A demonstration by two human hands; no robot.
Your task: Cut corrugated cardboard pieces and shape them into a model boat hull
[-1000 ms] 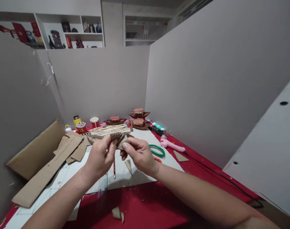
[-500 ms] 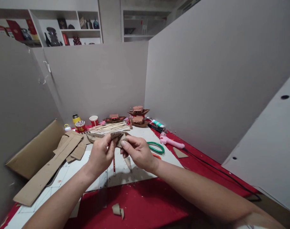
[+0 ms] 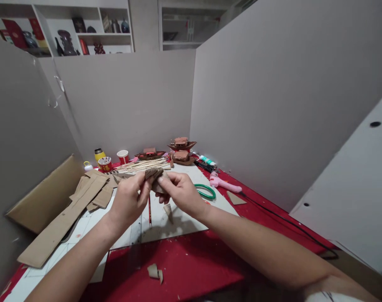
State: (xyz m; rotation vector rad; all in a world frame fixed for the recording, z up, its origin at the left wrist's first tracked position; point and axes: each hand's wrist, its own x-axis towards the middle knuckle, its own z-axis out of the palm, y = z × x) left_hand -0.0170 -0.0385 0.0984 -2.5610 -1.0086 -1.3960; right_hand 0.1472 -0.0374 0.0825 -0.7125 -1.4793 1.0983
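Note:
Between my two hands is a curved, ridged piece of cardboard (image 3: 153, 173), held above the white board (image 3: 184, 224). My left hand (image 3: 131, 193) pinches it from the left, fingers closed. From the right, my right hand (image 3: 181, 191) grips it with the thumb pressed on its face. Part of the piece is hidden behind the fingers. Below the hands lie a pencil (image 3: 150, 212) and a small pointed cardboard scrap (image 3: 168, 212). Beside my right hand rest green-handled scissors (image 3: 206, 192).
Cardboard strips (image 3: 65, 216) lie at left. Model boats (image 3: 182, 157), thin sticks (image 3: 140, 165) and paper cups (image 3: 123, 157) stand at the back. A pink glue gun (image 3: 225, 184) with a black cord lies right. A curled scrap (image 3: 153, 271) sits on the red cloth (image 3: 178, 260).
The cardboard piece has been turned between my fingers, so more of its ridged side now faces up. Both hands have shifted slightly, and the view has moved a little.

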